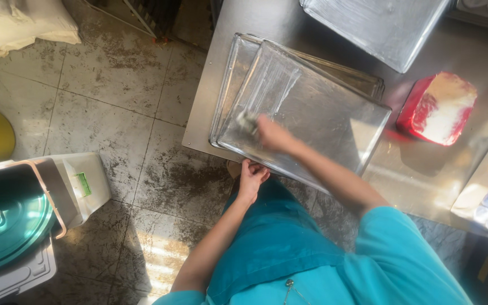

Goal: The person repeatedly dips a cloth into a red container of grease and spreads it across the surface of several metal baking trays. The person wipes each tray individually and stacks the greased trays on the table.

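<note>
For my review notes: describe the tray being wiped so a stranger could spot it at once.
On the steel table, a stack of baking trays sits at the near left corner. The top tray lies askew on the tray beneath, streaked with grease; the right hand rubs it and the left hand grips its edge.

A rectangular, shallow-rimmed metal baking tray (312,110) lies askew atop a stack of like trays, at the near-left corner of the steel surface (425,175). Its shiny face carries greasy streaks toward the left end, where a small pale wad (248,122), possibly a cloth or brush, presses against it.
</note>
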